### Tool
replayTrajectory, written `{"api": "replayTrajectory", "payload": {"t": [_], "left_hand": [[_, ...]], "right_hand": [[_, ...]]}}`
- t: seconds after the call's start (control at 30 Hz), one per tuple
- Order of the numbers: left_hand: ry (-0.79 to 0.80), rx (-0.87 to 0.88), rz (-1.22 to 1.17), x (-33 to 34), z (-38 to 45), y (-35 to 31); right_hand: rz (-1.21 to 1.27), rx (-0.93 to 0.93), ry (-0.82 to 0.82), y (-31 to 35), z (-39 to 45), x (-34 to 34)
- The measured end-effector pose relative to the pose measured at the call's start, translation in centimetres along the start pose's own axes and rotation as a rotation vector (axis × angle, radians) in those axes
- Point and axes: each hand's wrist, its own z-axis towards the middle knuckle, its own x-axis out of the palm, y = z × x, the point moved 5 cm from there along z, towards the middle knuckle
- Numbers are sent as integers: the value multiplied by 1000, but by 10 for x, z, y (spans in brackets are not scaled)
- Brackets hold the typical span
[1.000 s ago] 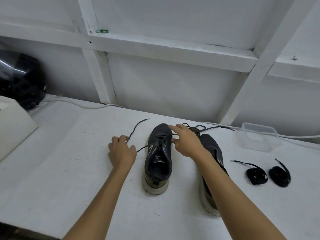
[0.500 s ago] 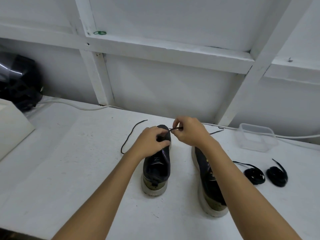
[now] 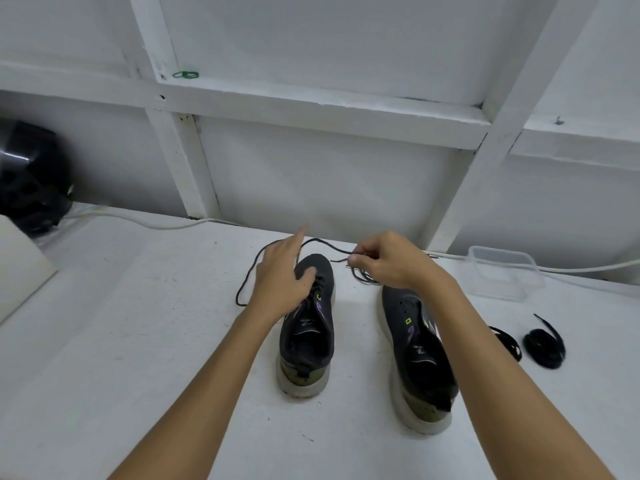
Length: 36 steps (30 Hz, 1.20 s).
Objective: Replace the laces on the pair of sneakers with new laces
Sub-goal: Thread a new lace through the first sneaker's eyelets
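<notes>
On the desk (image 3: 145, 341), left sneaker (image 3: 307, 327) sits at center, heel toward 6 o'clock, toe toward 12; long axis runs 6–12. Right sneaker (image 3: 417, 348) is parallel, just beside it at 3 o'clock

Left hand (image 3: 282, 284) rests on the left sneaker's toe/eyelet zone, thumb curled against the upper, index finger pointing out toward 12; looks like bracing, can't tell if it pinches any lace

Right hand (image 3: 388, 259) is at 1 o'clock from that toe, above the right sneaker's toe, fingers pinching the old lace (image 3: 322, 242). Lace arcs from the pinch over to 11 o'clock, then drops down the left side of the left hand to a free end at 9 o'clock

Key relation: the pull from the eyelets runs up and right toward 1–2 o'clock, across the shoe axis, so my read is the right hand draws while the left pins the shoe

New laces (image 3: 543, 344), two coiled bundles, lie at 3 o'clock, well apart from both hands, nearer the right arm. Untouched, so unlacing not finished
</notes>
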Motion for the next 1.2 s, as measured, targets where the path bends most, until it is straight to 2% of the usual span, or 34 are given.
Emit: {"api": "replayTrajectory", "payload": {"t": [0.1,0.2,0.27,0.37,0.43,0.6,0.7,0.83,0.93,1.07,1.13,1.2], "left_hand": [[-2,245,6,0,8,-27],[-61,274,61,-4,12,-26],[-78,193,88,-7,13,-13],[-194,-172,-144,-25,12,21],[-283,-362,-198,-38,7,44],[-349,-536,-164,-51,-6,81],[-341,-582,-93,-52,-9,87],[-293,-519,127,-47,-12,76],[-263,-315,29,-40,-8,51],[23,-242,-61,-26,-6,16],[202,-232,0,-14,-9,5],[298,-273,52,-4,-13,5]], "right_hand": [[-2,-24,61,14,2,6],[19,-20,59,20,3,4],[32,1,43,17,2,1],[55,27,30,7,0,-2],[59,38,21,1,-2,-2],[8,81,74,-7,-2,14],[60,122,91,-8,-4,27],[271,203,7,-12,-5,46],[390,274,-61,-20,-7,56],[605,385,-142,-24,-17,64],[727,434,-148,-24,-22,72],[828,466,-161,-24,-27,80]]}}
